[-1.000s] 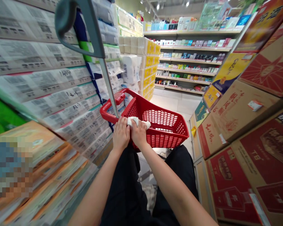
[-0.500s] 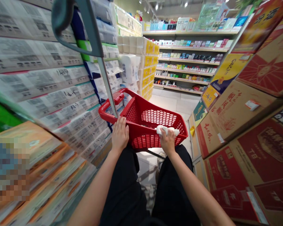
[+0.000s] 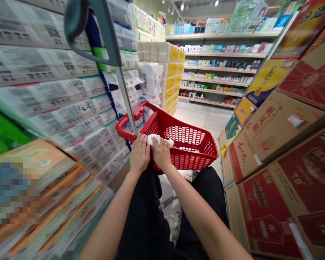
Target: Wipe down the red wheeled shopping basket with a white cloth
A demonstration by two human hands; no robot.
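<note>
A red plastic shopping basket (image 3: 189,159) with perforated walls and a long pull handle (image 3: 115,43) stands tilted at my knees. My left hand (image 3: 139,155) presses its fingers, held together, over the near rim by the base of the handle pole and grips the basket there. Right beside it, my right hand (image 3: 161,153) is closed on a white cloth (image 3: 154,138), which lies against the same rim and bulges out at both sides of the fingers. The part of the cloth under the palm is hidden. No goods show inside the basket.
Stacked paper packs (image 3: 78,108) wall the left side, with orange-edged packs (image 3: 56,206) low in front. Cartons (image 3: 281,130) rise close on the right. Beyond the basket, pale floor (image 3: 200,117) leads to stocked shelves (image 3: 219,68).
My right hand has slid the white cloth leftward along the near rim, from the basket's far end to beside my left hand. The left hand stays at the rim; the view shifted slightly.
</note>
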